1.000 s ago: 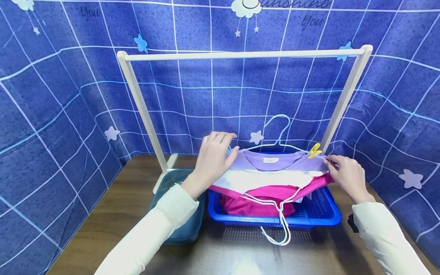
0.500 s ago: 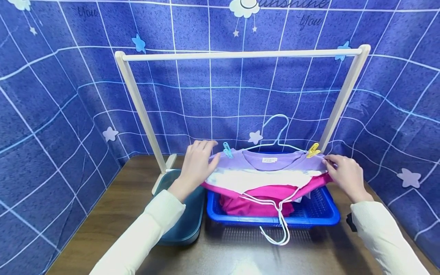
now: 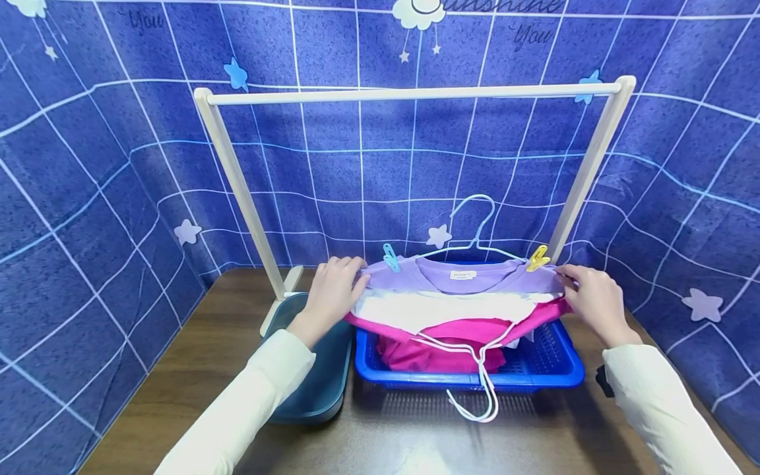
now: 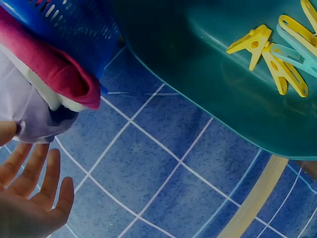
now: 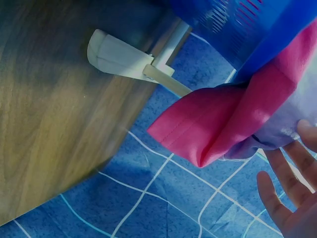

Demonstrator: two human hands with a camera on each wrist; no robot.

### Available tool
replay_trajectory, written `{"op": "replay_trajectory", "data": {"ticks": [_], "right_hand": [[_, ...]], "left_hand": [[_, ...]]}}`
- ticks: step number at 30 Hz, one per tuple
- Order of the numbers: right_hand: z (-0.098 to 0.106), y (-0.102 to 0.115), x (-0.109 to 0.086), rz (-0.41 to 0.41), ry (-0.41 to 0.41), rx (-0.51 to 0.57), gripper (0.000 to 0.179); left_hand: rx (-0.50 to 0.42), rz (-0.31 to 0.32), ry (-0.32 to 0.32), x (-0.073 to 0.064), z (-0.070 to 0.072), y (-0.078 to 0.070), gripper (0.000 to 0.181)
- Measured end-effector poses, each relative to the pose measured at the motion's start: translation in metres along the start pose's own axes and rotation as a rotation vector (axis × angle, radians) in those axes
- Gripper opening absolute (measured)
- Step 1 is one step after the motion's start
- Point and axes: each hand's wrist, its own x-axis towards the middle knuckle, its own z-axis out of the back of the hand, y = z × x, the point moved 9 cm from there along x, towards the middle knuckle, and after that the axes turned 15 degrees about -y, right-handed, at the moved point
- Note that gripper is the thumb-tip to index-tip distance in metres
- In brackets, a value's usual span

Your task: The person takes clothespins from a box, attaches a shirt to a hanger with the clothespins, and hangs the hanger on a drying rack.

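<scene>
A T-shirt [image 3: 392,310] in lavender, white and pink is spread over a blue basket [image 3: 415,379]. Inside its neckline sits a light blue hanger [image 3: 476,243], hook pointing up. A blue clothespin [image 3: 390,258] is on the left shoulder, a yellow clothespin [image 3: 538,258] on the right. My left hand [image 3: 330,293] pinches the left shoulder's outer end; in the left wrist view its thumb presses the lavender cloth [image 4: 15,94]. At the opposite end my right hand [image 3: 596,300] pinches the fabric, with a pink sleeve [image 5: 218,119] hanging below.
White hangers [image 3: 483,379] lie across the basket's front, hooks over the rim. Pink cloth [image 3: 410,356] fills part of the basket. A teal bin [image 3: 317,382] to the left holds several clothespins [image 4: 255,44]. Behind stands a wooden rack [image 3: 415,95] on the brown table [image 3: 196,343].
My left hand has moved left and down from beside the blue clothespin to the shirt's left shoulder end, uncovering the clothespin and pinching the cloth. The right hand keeps its hold.
</scene>
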Motion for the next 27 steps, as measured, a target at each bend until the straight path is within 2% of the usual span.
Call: {"op": "replay_trajectory", "data": {"ticks": [8, 12, 18, 27], "right_hand": [[-0.004, -0.002, 0.001, 0.003, 0.055, -0.017, 0.021], [-0.003, -0.002, 0.001, 0.006, 0.044, -0.025, 0.020], [0.002, 0.000, 0.002, 0.019, 0.007, -0.035, 0.019], [0.013, 0.004, 0.012, 0.055, -0.057, -0.038, 0.022]], "left_hand": [[-0.063, 0.018, 0.016, -0.002, -0.001, 0.006, 0.017], [-0.107, 0.036, 0.025, 0.000, -0.002, 0.009, 0.013], [-0.136, 0.046, 0.026, 0.009, -0.001, 0.011, 0.011], [-0.166, 0.040, -0.014, 0.030, 0.006, 0.009, 0.009]]}}
